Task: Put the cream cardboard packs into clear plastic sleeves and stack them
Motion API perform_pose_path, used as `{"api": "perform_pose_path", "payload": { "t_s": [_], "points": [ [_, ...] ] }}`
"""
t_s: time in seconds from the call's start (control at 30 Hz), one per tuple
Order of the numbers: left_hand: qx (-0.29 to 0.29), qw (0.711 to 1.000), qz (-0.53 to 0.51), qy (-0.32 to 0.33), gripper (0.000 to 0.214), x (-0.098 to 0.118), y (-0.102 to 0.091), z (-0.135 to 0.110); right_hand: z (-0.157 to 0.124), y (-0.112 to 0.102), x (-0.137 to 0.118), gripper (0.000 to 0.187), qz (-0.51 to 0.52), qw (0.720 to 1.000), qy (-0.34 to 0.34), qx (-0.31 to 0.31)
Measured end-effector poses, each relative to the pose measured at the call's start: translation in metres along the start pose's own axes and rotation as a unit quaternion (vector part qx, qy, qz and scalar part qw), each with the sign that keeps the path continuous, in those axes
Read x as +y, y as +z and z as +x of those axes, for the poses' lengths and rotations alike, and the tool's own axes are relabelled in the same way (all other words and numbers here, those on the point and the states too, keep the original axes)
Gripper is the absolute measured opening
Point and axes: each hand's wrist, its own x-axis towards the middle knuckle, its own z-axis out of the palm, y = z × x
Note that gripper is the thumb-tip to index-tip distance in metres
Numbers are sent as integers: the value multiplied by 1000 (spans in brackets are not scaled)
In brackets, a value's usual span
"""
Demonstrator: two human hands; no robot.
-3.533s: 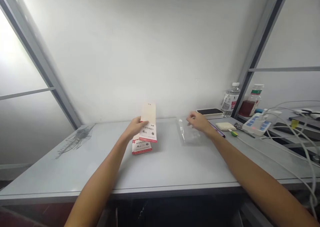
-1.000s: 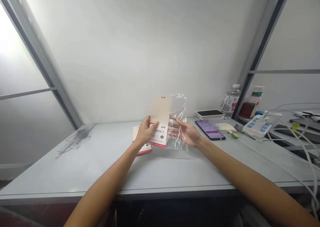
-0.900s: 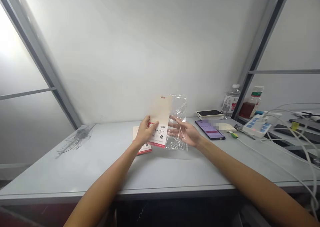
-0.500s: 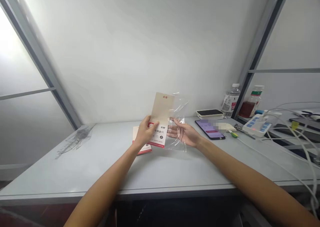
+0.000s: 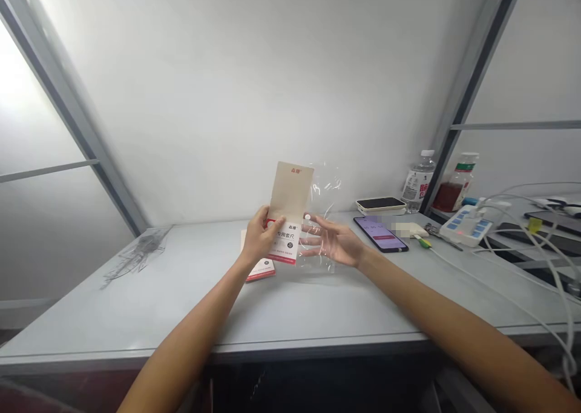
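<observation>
The left hand [image 5: 261,238] pinches a cream-and-red paper packet [image 5: 289,189] upright against a clear plastic bag [image 5: 324,186], while the spread right hand [image 5: 333,246] props the bag up from the right, above the counter [image 5: 136,316].

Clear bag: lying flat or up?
Up: the clear plastic bag rises upright beside the right hand, its top well above the back edge of the table.

The clear bag [image 5: 324,186] has lifted off the table [image 5: 136,316].
</observation>
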Motion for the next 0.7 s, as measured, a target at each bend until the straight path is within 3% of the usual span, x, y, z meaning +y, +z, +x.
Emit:
{"api": "perform_pose_path", "payload": {
  "t_s": [0.4, 0.53, 0.7],
  "points": [
    [20, 998, 47, 21, 27, 5, 3, -5, -1, 3, -3, 28, -11, 1000, 27, -7],
    [14, 1000, 15, -8, 33, 4, 7, -8, 3, 1, 3, 24, -13, 1000, 13, 6],
    [-45, 993, -68, -82, 36, 1, 11, -10, 7, 1, 9, 25, -83, 996, -8, 19]
  ]
}}
